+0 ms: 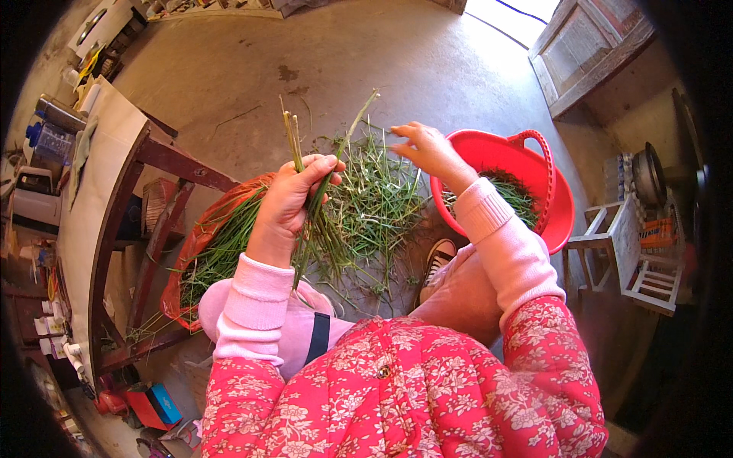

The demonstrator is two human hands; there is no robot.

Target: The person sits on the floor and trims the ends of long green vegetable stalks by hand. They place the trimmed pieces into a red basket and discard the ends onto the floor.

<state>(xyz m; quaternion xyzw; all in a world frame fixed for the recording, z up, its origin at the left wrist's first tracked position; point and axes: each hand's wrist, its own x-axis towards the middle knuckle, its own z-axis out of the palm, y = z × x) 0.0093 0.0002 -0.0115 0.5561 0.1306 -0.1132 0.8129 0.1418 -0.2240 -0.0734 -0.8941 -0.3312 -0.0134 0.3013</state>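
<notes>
My left hand (303, 186) grips a small bunch of green stalks (318, 209), thumb on top, pale stem ends pointing up and leaves hanging down. To its right my right hand (426, 149) is raised with fingers apart and nothing in them, beside the rim of a red plastic basket (564, 200). Cut green leaves (507, 192) lie inside that basket. Between and below the hands, a loose heap of green stalks and trimmings (372, 200) is spread over the floor. An orange-red plastic bag (183, 260) full of long green stalks (226, 240) lies left of my left hand.
A table with dark red wooden legs (189, 166) stands at the left, close to the bag. At the right are a small white stool (613, 235) and an opened wooden door (590, 51). My shoe (441, 257) rests on the concrete floor (366, 51) near the heap.
</notes>
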